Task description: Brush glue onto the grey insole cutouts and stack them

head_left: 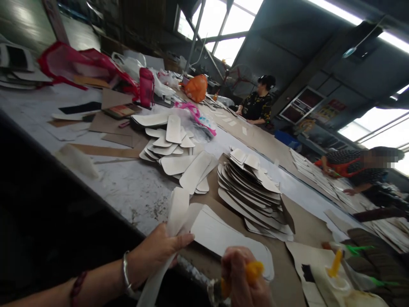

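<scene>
My left hand (159,251), with a silver bangle at the wrist, grips a long white strip (179,209) between thumb and fingers; the strip stands up above the hand and hangs down below it. My right hand (241,277) is wrapped round a yellow-handled brush (226,288), whose whitish head is blurred and points left near the table edge. Just beyond the hands lies a low, fanned stack of flat white pieces (220,232) with rounded ends. Behind it rises a taller stack of curved white pieces (249,192).
A loose heap of white pieces (172,149) lies further back. At right stands a pale container (338,283) with a yellow handle in it. Pink bags (86,64) and an orange bag (195,88) sit along the table (128,192). Two people (260,102) work across it.
</scene>
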The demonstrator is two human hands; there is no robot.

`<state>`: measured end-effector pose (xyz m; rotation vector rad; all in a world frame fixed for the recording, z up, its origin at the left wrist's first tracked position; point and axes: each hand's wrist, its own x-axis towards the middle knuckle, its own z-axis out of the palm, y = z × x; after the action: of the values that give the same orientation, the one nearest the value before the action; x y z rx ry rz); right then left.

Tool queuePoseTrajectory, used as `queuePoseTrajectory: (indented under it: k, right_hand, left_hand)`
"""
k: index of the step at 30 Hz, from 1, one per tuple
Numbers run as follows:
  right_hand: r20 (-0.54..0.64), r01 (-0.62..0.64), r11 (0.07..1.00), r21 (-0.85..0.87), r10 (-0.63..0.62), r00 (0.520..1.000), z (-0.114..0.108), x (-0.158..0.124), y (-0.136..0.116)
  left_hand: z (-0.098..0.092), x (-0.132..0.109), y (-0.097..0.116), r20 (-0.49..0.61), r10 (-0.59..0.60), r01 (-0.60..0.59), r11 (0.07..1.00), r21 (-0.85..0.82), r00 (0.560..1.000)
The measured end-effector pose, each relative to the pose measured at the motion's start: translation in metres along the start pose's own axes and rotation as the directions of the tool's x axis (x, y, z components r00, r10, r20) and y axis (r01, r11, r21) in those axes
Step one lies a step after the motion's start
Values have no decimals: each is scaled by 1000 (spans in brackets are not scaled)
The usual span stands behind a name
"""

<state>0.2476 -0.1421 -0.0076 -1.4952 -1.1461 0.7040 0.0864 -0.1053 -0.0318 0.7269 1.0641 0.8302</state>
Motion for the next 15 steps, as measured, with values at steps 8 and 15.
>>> queuePoseTrajectory:
  k: [8,15]
  right_hand:
    - [283,-252,951,178,196,939,44,-5,4]
    - [84,-425,834,351,424,902,21,-12,16]
  left_hand:
    - [3,-12,-23,167,81,-79,997,-18,983]
    - [2,-27,-55,340,5,-19,999,39,940]
